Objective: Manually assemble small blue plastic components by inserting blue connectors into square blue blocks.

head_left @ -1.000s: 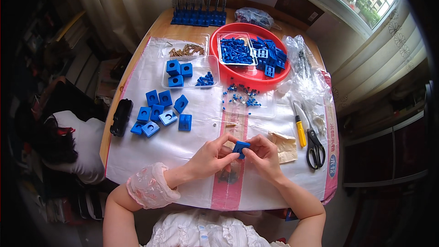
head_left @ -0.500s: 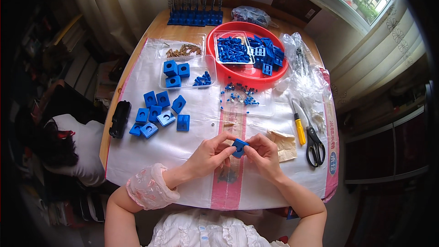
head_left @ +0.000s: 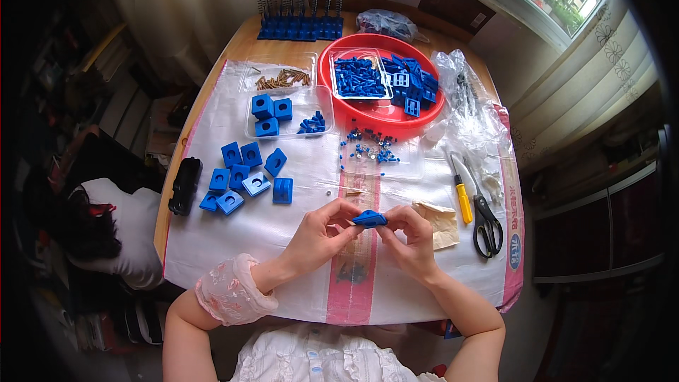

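Both hands meet over the near middle of the table. My left hand (head_left: 322,233) and my right hand (head_left: 412,238) pinch a small blue plastic block (head_left: 370,218) between their fingertips, just above the white sheet (head_left: 233,240). Left of the hands lies a loose group of several blue blocks (head_left: 244,177), each with a round hole. A clear tray (head_left: 297,110) further back holds three more such blocks and a heap of small blue pegs.
A red bowl (head_left: 336,92) of blue parts sits at the back, with a blue rack of metal rods (head_left: 300,25) behind it. A yellow-handled knife (head_left: 462,194) and black scissors (head_left: 486,219) lie right of my hands. A black object (head_left: 185,184) rests at the left edge.
The hands and the blue block have stayed in nearly the same place; only the fingers have shifted slightly on the block.
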### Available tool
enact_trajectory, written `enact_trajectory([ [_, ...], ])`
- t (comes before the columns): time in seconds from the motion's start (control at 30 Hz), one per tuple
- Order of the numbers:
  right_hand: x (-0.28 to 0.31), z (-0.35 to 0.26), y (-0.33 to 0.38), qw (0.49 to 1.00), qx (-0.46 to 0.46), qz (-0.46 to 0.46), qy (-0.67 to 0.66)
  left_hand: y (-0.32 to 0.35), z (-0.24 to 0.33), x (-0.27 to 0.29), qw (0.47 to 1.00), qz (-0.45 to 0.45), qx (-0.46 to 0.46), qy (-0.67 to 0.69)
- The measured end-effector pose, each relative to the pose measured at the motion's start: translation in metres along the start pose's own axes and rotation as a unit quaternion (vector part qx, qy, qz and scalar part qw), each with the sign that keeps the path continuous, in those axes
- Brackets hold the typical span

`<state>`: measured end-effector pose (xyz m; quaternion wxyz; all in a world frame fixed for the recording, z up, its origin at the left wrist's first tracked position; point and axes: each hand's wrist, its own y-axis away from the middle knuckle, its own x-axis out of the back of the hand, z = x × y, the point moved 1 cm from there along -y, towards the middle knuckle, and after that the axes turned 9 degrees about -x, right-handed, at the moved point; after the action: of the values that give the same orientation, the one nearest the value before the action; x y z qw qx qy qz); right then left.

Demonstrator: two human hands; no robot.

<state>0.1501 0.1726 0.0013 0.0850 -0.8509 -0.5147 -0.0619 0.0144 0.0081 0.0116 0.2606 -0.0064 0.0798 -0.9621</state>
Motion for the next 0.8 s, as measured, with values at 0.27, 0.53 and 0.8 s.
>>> enact_trajectory([
  [0.27, -0.0015, -0.0048, -0.0017, 0.993, 0.083, 0.040, 0.078, -0.0004, 0.0031, 0.0013, 0.998, 0.017, -0.033, -0.045],
  [0.53, -0.0014, -0.0065, -0.0015, 0.992, 0.092, 0.042, 0.075, -0.0002, 0.0036, 0.0009, 1.000, 0.009, -0.010, -0.020],
  [0.8, -0.0020, -0.0097, 0.0000, 0.988, 0.106, 0.044, 0.098, -0.0002, 0.0011, 0.0006, 1.000, 0.002, -0.005, 0.012],
])
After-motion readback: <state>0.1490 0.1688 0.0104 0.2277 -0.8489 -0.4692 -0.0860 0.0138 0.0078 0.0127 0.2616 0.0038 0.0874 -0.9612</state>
